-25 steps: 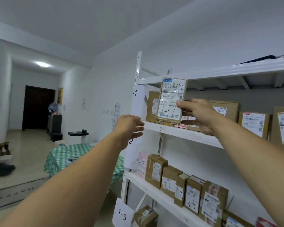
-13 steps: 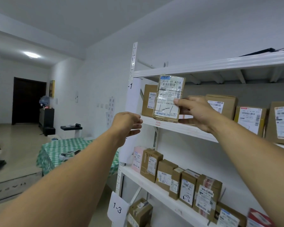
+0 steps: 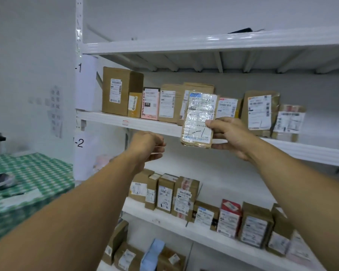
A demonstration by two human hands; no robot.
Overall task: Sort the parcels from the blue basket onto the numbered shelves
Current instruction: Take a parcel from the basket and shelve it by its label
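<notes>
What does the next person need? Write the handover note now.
Right hand pinches a taped flat parcel upright, in front of the row on the shelf marked -1.
Left hand holds nothing, fingers loosely curled, below that shelf's edge.
Done: boxes already stand on this shelf and the lower shelf.
Left: set this parcel down; the blue basket is out of view.

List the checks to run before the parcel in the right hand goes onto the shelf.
1. Grip: the right hand pinches the parcel at its lower right edge: ok.
2. Left hand free, holding nothing: ok.
3. Parcel resting on the upper shelf: not ok; it is held in front of the shelf's edge.
4. Gap in the row of boxes behind it: cannot tell; the parcel hides that spot.
5. Parcel's handwritten mark matches the -1 sign: cannot tell; blurred.
</notes>
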